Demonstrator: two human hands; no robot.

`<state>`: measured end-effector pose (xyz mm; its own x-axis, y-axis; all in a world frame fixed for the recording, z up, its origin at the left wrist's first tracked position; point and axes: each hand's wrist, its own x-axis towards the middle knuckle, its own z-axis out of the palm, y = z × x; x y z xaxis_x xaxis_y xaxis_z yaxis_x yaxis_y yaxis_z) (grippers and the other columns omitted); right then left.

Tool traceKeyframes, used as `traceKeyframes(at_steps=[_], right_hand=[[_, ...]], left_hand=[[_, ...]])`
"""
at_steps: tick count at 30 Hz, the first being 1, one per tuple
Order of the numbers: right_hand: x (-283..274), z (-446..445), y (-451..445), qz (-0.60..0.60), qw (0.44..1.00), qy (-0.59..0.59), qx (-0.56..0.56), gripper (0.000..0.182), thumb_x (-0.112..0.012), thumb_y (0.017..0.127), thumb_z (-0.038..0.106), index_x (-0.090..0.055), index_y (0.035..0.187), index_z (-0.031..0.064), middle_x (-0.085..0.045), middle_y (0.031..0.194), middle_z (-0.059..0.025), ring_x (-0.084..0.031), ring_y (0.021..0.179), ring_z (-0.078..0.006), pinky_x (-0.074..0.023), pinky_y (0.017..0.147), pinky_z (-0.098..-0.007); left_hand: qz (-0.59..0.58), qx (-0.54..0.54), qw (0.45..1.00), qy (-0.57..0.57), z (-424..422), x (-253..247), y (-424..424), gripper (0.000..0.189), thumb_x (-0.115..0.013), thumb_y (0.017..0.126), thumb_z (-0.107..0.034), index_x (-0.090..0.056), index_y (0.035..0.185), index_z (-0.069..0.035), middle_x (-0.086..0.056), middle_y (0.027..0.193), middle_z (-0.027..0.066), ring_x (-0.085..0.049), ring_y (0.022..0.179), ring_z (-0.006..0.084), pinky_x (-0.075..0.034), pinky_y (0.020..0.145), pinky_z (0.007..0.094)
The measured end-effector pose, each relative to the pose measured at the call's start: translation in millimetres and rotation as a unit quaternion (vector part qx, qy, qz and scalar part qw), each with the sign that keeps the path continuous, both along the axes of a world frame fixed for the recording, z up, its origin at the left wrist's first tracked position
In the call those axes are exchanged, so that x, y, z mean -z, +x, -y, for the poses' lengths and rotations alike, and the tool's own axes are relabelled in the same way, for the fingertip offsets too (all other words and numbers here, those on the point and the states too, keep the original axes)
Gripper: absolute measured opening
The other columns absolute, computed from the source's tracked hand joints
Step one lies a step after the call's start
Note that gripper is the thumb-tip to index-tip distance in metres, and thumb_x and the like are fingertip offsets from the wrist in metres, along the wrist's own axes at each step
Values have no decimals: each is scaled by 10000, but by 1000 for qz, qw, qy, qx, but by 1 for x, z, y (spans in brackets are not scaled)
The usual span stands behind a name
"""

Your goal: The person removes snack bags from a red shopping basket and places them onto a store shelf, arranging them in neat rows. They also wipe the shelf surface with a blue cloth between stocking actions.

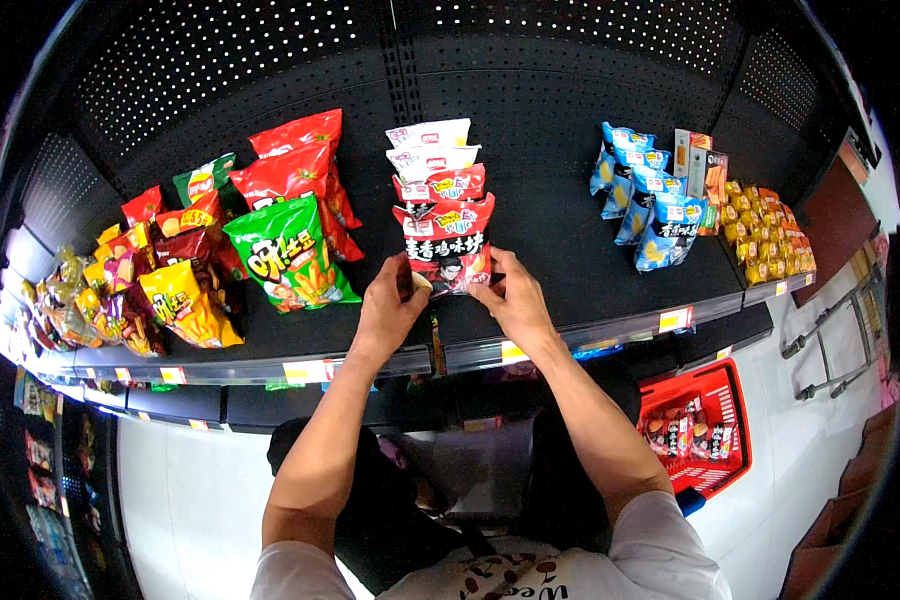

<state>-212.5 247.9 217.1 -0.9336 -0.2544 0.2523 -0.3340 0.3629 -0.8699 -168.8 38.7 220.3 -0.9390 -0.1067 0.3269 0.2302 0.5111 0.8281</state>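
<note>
A red and black snack bag (450, 240) stands upright at the front of a row on the black shelf (547, 247). My left hand (391, 304) grips its lower left edge, and my right hand (519, 300) has its thumb on the lower right corner. Right behind it rises another red bag (461, 182) of similar print. Two white snack bags (435, 159) make up the back of this row.
Left of my hands stand green chip bags (281, 259), red bags (292, 169) and yellow bags (187, 307). Blue bags (671, 232) and small yellow packs (765, 240) stand at right. Below, a red shopping basket (735, 390) holds several red and black bags. Price tags (307, 370) line the shelf edge.
</note>
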Motion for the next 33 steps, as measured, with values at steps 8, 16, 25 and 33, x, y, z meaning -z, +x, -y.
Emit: traceKeyframes(at_steps=[8,16,25,33], right_hand=[[12,-3,1,3,1000,-17,3,608,-772,841,139,-483,1356,-6,-652,1145,-183,-676,802,-219,-553,737,-331],[-15,-50,41,-111,987,-90,69,435,-652,932,80,-527,1347,49,-608,1211,-120,-591,794,-96,-536,647,-243],[85,-217,199,-111,932,140,315,329,-692,871,69,-585,1171,-16,-616,1059,-213,-616,977,-355,-505,861,-409],[257,-268,275,127,892,351,256,343,-475,951,215,-574,1238,56,-633,1118,-281,-640,1027,-416,-511,829,-489]], left_hand=[[-48,-6,999,-14,6,10,1,507,-647,850,-12,-467,1321,46,-669,1092,188,-670,1005,236,-534,875,338],[-191,-129,972,53,-13,-16,8,162,-549,959,-37,-546,1120,-21,-592,957,66,-578,874,165,-492,804,302],[-212,9,966,149,-41,-26,30,190,-530,1035,-183,-545,894,-57,-497,755,-32,-415,666,44,-347,593,203],[-167,102,980,42,-104,-17,46,178,-589,986,-121,-574,834,-30,-518,643,-20,-480,577,43,-365,532,218]])
